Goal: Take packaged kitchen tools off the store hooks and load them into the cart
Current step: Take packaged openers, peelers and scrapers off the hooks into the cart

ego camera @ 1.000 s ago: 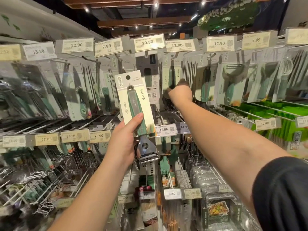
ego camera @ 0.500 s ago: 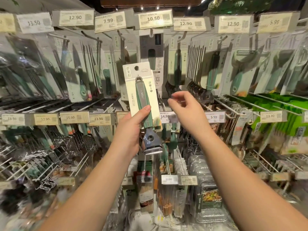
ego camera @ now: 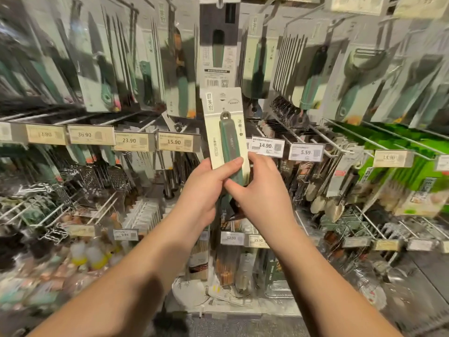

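Note:
A packaged kitchen tool [ego camera: 224, 128], a green-handled scraper on a cream card, is held upright in front of the display wall. My left hand [ego camera: 204, 190] grips its lower part, thumb across the green handle. My right hand [ego camera: 262, 190] has joined from the right, with its thumb on the handle below and its fingers behind the card. The tool's metal head is hidden behind both hands. More carded green-handled tools [ego camera: 308, 76] hang on hooks above. No cart is in view.
White wire hooks [ego camera: 298, 137] jut out toward me at mid height on both sides, with price tags [ego camera: 268, 146] at their tips. Graters, skewers and boxed goods fill the lower rows. Green packs [ego camera: 401, 152] hang to the right.
My right hand came down from the upper hooks and took hold of the package my left hand holds. The view tilted down and closer to the shelf.

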A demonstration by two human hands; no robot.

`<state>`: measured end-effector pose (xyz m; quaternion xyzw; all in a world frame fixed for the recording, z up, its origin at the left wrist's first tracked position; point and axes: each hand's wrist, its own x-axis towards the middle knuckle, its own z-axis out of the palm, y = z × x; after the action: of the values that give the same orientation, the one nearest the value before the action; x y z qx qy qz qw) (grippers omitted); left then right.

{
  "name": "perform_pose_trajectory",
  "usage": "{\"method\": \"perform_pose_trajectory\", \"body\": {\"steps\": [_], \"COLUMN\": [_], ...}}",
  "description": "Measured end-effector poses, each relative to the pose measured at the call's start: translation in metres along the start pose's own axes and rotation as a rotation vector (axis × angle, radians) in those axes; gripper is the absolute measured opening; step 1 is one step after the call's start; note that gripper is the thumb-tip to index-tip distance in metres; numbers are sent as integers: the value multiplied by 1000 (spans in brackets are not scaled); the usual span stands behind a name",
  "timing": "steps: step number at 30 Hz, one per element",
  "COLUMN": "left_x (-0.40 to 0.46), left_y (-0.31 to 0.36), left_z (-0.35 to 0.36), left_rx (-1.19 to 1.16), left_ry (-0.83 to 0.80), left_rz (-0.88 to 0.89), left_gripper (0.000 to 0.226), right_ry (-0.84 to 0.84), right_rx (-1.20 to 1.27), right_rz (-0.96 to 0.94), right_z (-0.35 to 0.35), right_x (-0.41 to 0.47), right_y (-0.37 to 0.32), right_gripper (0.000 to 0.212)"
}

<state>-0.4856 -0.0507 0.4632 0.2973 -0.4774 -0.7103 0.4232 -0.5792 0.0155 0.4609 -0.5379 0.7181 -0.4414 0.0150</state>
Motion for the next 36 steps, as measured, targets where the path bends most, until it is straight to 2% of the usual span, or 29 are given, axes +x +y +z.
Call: {"method": "perform_pose_trajectory", "body": {"steps": [4,5,7,8,10,13,15,17,19,24,30,36], "left_x": [0,-1,-3,-2,-2,-2,-2,-2,0,2,3,-1], "left_y": [-1,1,3,3,3,4,8,13,18,38,64,74], "left_z": [2,3,5,3,3,0,-2,-2,-3,1,6,11], "left_rx": [-13,-18,-13,-21,-19,29,63,80,97,80,66,51], "left_ry": [-23,-29,-30,-42,-54,-60,-65,-51,-29,-10,-18,-24], "left_rz": [-7,-2,-15,-16,-6,4,32,47,69,123,191,189], "left_gripper": [33,41,74,79,59,43,29,28,29,29,24,29], "right_ry": [22,27,32,35,24,-4,-24,-41,-34,34,194,292], "right_rx": [19,31,57,75,94,102,103,84,75,87,158,144], "right_rz": [41,55,77,86,108,169,198,212,214,212,186,165], "right_z": [-3,-4,-7,-9,-11,-17,-21,-25,-27,-38,-50,-57], "right_x": [2,3,6,8,11,14,17,19,21,36,72,103], "right_y": [4,4,6,7,8,8,9,10,9,7,7,0], "right_gripper": [45,44,39,35,34,48,42,37,43,38,66,73]}}
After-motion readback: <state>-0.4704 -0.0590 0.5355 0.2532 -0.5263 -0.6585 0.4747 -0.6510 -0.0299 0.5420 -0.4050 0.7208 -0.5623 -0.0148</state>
